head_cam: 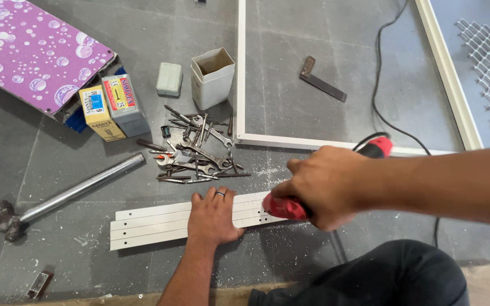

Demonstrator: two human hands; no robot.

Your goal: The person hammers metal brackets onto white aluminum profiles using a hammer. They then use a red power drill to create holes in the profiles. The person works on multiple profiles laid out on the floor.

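Three flat white metal strips (160, 222) are laid side by side on the grey tiled floor (290, 85). The left hand (214, 218) is pressed flat on them, fingers spread, nothing grasped. The right hand (327, 186) is clenched around a red corded power drill (286, 207), whose nose touches the strips' right end. White shavings are scattered there. A heap of steel spanners and bits (197, 153) is seen just behind; a steel-handled hammer (63, 195) lies to the left.

Three white strips (160, 222), two small boxes (114, 106)
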